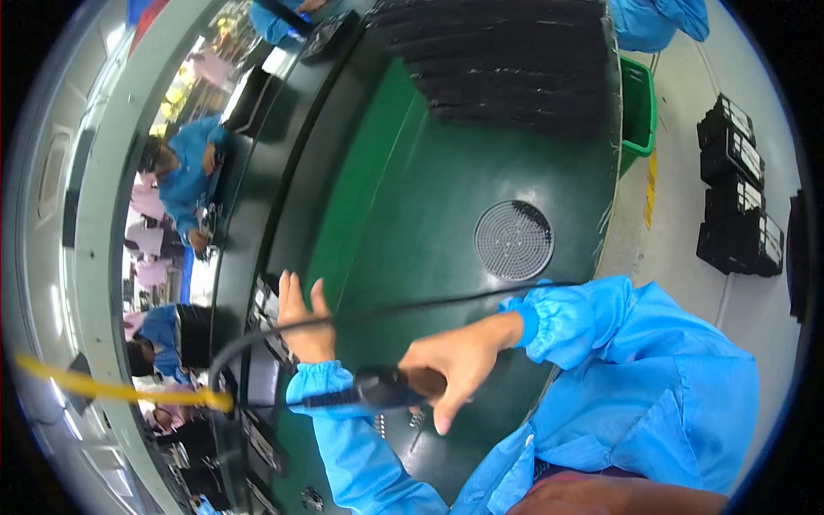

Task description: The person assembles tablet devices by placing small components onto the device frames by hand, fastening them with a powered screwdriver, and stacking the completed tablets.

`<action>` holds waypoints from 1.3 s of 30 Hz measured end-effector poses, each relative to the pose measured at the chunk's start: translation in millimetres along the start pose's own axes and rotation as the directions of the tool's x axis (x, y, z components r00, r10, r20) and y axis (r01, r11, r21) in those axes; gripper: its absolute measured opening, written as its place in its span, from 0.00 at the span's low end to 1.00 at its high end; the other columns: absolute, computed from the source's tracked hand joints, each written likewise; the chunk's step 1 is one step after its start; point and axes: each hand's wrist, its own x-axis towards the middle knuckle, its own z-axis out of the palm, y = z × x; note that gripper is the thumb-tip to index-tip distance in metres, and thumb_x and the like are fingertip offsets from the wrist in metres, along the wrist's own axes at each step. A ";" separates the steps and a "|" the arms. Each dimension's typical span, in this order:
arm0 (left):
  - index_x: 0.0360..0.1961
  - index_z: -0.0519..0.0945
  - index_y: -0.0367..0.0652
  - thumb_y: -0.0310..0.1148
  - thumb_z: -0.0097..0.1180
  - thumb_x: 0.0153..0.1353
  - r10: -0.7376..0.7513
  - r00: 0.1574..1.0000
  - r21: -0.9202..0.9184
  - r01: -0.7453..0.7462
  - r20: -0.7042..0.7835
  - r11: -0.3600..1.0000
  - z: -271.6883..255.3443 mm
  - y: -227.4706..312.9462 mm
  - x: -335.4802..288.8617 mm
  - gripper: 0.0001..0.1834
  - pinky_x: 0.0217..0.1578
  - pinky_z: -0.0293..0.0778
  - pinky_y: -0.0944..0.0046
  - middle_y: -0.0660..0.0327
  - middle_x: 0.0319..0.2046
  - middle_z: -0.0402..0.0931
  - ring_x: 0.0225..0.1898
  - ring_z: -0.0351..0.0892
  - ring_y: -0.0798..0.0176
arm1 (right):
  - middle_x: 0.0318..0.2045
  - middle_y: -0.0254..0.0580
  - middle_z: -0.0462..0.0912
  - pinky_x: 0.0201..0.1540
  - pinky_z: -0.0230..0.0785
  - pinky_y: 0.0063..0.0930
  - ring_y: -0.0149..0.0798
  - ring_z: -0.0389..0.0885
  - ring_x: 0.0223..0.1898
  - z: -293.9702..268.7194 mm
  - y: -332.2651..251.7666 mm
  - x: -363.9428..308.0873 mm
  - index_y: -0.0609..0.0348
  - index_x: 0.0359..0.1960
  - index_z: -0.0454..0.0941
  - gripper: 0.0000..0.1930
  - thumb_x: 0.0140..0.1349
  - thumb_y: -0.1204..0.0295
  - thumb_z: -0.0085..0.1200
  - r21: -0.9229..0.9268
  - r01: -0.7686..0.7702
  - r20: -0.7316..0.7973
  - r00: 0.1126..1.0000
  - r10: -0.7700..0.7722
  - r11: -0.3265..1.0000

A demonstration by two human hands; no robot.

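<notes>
My right hand (459,365) curls around a black corded tool (380,388) that looks like an electric screwdriver. Its thumb points down past the grip, and the tip of the tool is hidden. A cable runs from the tool's left end across my left sleeve. Beyond it, my left hand (305,326) is stretched out with fingers and thumb apart, holding nothing visible. It reaches beside small metallic parts (266,313) at the line's edge; whether it touches them I cannot tell. Below the tool, small coiled metal pieces (416,419) lie on the green bench (429,215).
A round grey dimpled tray (514,240) holds dark little pieces. Black stacked material (515,69) fills the bench's far end, with a green bin (637,107) beside it. Black crates (736,193) stand on the floor at right. A yellow cord (120,388) hangs at left; co-workers sit across the line.
</notes>
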 end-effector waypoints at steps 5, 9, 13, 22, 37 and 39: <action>0.44 0.77 0.29 0.31 0.65 0.51 0.431 0.877 -0.144 -0.464 -0.210 0.874 -29.1 154.3 109.9 0.22 0.48 0.73 0.59 0.43 0.48 0.75 0.48 0.77 0.45 | 0.13 0.38 0.73 0.12 0.59 0.24 0.29 0.72 0.12 0.3 -9.7 -8.4 0.68 0.29 0.71 0.23 0.45 0.63 0.71 0.096 0.019 0.401 0.914 -0.056 0.995; 0.42 0.77 0.30 0.38 0.67 0.47 0.601 0.711 -0.222 -0.693 -0.366 0.685 -36.8 255.6 160.7 0.26 0.52 0.69 0.54 0.45 0.47 0.75 0.50 0.74 0.46 | 0.14 0.38 0.74 0.13 0.60 0.24 0.29 0.72 0.12 -3.0 -19.0 -17.2 0.68 0.31 0.71 0.23 0.43 0.66 0.72 0.180 0.024 0.455 0.884 -0.105 0.983; 0.38 0.78 0.27 0.41 0.69 0.45 0.688 0.550 -0.155 -0.821 -0.474 0.549 -38.0 318.6 187.1 0.27 0.41 0.75 0.58 0.45 0.41 0.78 0.40 0.79 0.45 | 0.16 0.38 0.74 0.15 0.62 0.22 0.30 0.72 0.13 -12.4 -20.7 -21.2 0.65 0.34 0.72 0.23 0.41 0.68 0.73 0.155 0.005 0.477 0.876 -0.079 0.988; 0.35 0.80 0.32 0.28 0.63 0.47 0.845 0.484 -0.189 -0.873 -0.225 0.450 -74.6 318.6 227.6 0.13 0.36 0.75 0.62 0.48 0.34 0.80 0.34 0.80 0.46 | 0.18 0.37 0.74 0.15 0.63 0.20 0.30 0.74 0.15 -16.6 -14.7 -21.2 0.64 0.35 0.72 0.22 0.41 0.71 0.72 0.206 -0.021 0.478 0.875 -0.082 0.978; 0.40 0.80 0.32 0.20 0.63 0.49 0.319 0.877 0.050 -0.323 -0.358 0.945 -100.7 99.4 80.7 0.14 0.42 0.76 0.61 0.49 0.38 0.80 0.39 0.82 0.51 | 0.16 0.38 0.74 0.14 0.61 0.23 0.29 0.72 0.13 -16.3 -33.1 -36.4 0.67 0.30 0.71 0.20 0.40 0.73 0.70 0.110 0.051 0.205 0.976 -0.072 0.993; 0.42 0.79 0.33 0.18 0.62 0.46 0.249 0.929 0.037 -0.249 -0.274 0.968 -82.8 76.7 34.9 0.18 0.43 0.76 0.60 0.47 0.38 0.80 0.40 0.82 0.48 | 0.16 0.37 0.75 0.15 0.62 0.21 0.28 0.73 0.14 -26.7 -48.8 -49.0 0.66 0.29 0.72 0.19 0.40 0.73 0.70 0.085 0.060 0.045 0.997 -0.064 0.995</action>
